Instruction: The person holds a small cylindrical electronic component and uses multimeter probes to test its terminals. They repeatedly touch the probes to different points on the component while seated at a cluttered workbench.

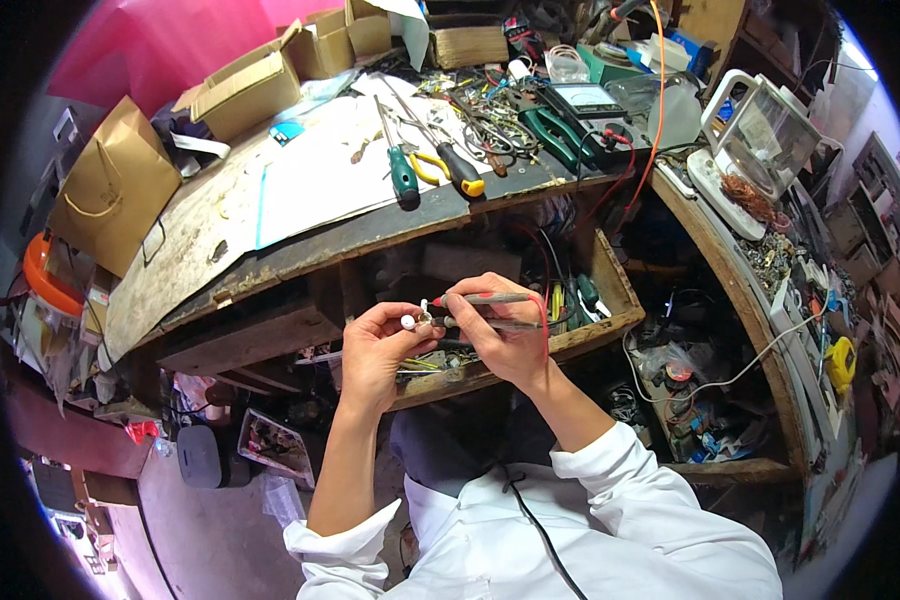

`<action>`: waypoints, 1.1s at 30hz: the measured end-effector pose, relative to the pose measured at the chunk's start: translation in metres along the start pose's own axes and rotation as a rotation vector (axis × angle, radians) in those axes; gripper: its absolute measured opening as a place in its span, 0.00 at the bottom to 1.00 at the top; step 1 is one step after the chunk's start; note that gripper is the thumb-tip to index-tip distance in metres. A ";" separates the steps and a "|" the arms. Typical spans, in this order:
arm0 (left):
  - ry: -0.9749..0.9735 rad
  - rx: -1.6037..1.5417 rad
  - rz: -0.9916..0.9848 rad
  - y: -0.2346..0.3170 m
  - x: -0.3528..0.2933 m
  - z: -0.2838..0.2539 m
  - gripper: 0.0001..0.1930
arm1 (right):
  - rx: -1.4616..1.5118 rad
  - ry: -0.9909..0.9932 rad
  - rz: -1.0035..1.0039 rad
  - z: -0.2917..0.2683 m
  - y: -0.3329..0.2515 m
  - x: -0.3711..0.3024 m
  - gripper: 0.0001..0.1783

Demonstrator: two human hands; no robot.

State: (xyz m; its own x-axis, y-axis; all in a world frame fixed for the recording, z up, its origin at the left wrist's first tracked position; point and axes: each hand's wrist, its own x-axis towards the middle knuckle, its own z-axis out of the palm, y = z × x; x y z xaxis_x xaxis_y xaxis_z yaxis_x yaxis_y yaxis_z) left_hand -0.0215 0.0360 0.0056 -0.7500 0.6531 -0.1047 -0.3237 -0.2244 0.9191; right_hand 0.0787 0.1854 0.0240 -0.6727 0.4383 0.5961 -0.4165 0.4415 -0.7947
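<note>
Above the open drawer (625, 305), my left hand (373, 355) pinches a small part with white rounded ends (408, 322) and a metallic middle; its exact kind is too small to make out. Two test probes, a red-tipped one (492, 298) and a dark one (520, 324), are gripped together in my right hand (510, 345). Their tips meet or nearly meet the small part between the hands. A red lead loops down beside my right hand. On the bench stands an analog multimeter (583, 100) with red and black leads plugged in.
On the bench lie a green screwdriver (402, 178), a black-and-yellow screwdriver (461, 172), yellow-handled pliers (430, 168) and green-handled pliers (555, 138). Cardboard boxes (245, 95) stand behind a white sheet (320, 195). An orange cable (660, 90) hangs at the right.
</note>
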 end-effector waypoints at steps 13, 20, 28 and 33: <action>-0.011 -0.011 0.000 -0.002 0.000 -0.003 0.09 | 0.005 0.008 0.061 0.001 -0.001 0.000 0.03; -0.020 -0.014 -0.012 -0.002 0.001 -0.004 0.10 | -0.024 -0.002 0.036 0.001 -0.001 0.000 0.04; -0.027 -0.027 -0.011 -0.001 0.001 -0.004 0.10 | 0.008 0.003 0.056 0.001 -0.001 0.000 0.04; -0.022 -0.012 -0.006 -0.001 0.001 -0.004 0.10 | 0.029 -0.006 0.079 0.001 -0.001 -0.001 0.04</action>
State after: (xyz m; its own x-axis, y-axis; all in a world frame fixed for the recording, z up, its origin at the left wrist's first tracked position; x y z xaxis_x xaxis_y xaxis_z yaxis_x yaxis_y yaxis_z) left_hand -0.0235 0.0341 0.0030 -0.7355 0.6698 -0.1016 -0.3352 -0.2294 0.9138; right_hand 0.0787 0.1836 0.0244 -0.7079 0.4660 0.5308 -0.3797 0.3827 -0.8422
